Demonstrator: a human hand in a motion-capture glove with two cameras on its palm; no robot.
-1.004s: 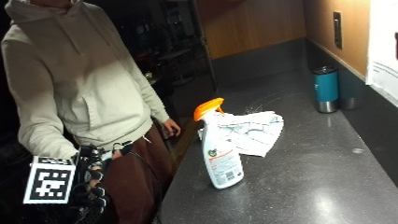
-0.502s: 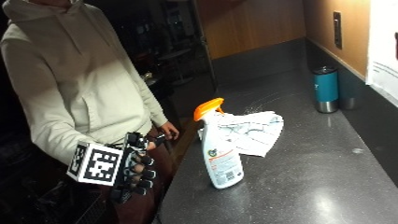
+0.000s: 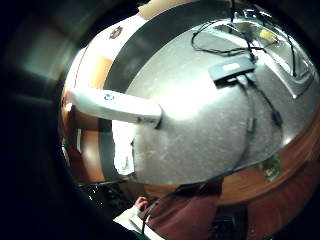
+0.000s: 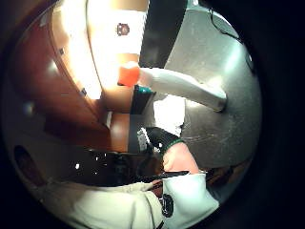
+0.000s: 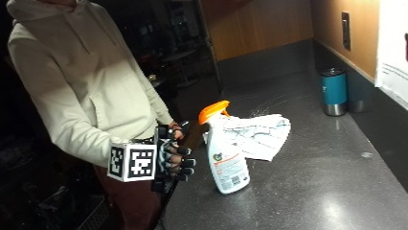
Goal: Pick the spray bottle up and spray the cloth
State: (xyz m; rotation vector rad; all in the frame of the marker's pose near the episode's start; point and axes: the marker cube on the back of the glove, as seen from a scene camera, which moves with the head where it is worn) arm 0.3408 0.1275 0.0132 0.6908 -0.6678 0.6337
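Note:
A white spray bottle (image 5: 224,155) with an orange trigger head (image 5: 212,110) stands upright near the front edge of the dark counter (image 5: 306,191). Just behind it lies a crumpled white patterned cloth (image 5: 258,134). My gloved right hand (image 5: 175,162) hovers off the counter's edge, a short way left of the bottle and level with its lower half. Its fingers are relaxed and hold nothing. Both palm views face the bottle (image 3: 115,105) (image 4: 183,87) and the cloth (image 3: 122,150) (image 4: 169,114) beyond it.
A teal tumbler (image 5: 334,91) stands at the back by the wall. The person's other hand (image 5: 175,130) is at the counter's edge, left of the cloth. A black device with cables (image 3: 232,67) lies further along the counter.
My gloved hand has risen from low beside the person's hip and moved right, closing on the bottle. Bottle and cloth have stayed put.

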